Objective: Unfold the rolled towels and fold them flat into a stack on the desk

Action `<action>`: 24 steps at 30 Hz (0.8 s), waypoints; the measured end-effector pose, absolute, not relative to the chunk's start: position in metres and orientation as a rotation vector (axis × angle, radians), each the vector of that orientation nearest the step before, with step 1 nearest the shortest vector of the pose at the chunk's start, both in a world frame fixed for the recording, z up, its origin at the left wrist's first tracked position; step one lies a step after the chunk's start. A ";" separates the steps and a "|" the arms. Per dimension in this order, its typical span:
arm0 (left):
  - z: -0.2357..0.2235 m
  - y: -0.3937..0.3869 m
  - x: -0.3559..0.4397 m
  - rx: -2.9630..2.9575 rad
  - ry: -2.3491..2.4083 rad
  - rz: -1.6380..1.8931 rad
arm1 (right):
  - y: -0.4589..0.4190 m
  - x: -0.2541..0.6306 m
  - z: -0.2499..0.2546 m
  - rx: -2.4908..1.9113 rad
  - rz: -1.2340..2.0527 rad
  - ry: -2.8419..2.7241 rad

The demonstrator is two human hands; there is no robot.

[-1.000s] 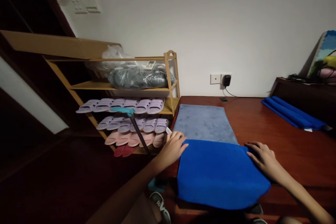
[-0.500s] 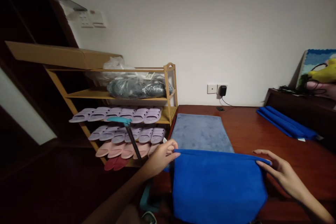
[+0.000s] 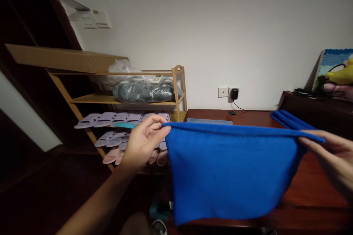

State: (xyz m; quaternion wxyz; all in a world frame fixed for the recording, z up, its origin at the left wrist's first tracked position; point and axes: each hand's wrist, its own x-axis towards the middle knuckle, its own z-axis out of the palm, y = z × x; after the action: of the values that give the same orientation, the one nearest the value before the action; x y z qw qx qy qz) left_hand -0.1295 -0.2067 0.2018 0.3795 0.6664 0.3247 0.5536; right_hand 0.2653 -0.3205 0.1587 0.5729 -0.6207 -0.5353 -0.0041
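Note:
A bright blue towel [image 3: 231,176] hangs in front of me, its folded top edge stretched between my two hands. My left hand [image 3: 147,137] pinches the top left corner between thumb and fingers. At the top right corner, my right hand [image 3: 329,150] has its thumb and fingers closed on the same edge. Behind the towel, only the far strip of a grey-blue towel [image 3: 209,121] shows on the reddish-brown wooden surface [image 3: 253,118]. Several rolled or folded blue towels [image 3: 293,119] lie at the back right, partly hidden by the raised towel.
On the left stands a wooden shoe rack [image 3: 176,91] with several slippers [image 3: 104,119], a plastic-wrapped bundle [image 3: 146,90] and a cardboard box [image 3: 66,58]. A black plug [image 3: 234,94] sits in the wall. At right is a dark ledge [image 3: 317,102] with cables and a picture.
Both hands have risen and moved farther apart, lifting the blue towel and drawing its top edge wider. It now covers most of the grey-blue towel behind.

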 end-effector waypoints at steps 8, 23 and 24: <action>0.235 -0.178 -0.118 1.750 0.613 1.636 | -0.286 0.246 0.209 -1.255 0.071 -1.260; 0.240 -0.085 -0.097 1.854 0.785 1.601 | -0.189 0.257 0.211 -1.179 0.310 -1.268; 0.240 -0.080 -0.095 1.872 0.803 1.595 | -0.183 0.258 0.209 -1.174 0.328 -1.267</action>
State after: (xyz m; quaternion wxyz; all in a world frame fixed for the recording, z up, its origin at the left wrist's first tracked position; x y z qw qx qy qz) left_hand -0.0950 -0.0802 0.2397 0.2734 0.6960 0.2986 0.5930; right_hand 0.2585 -0.1833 0.2093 0.6377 -0.5144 -0.5550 0.1435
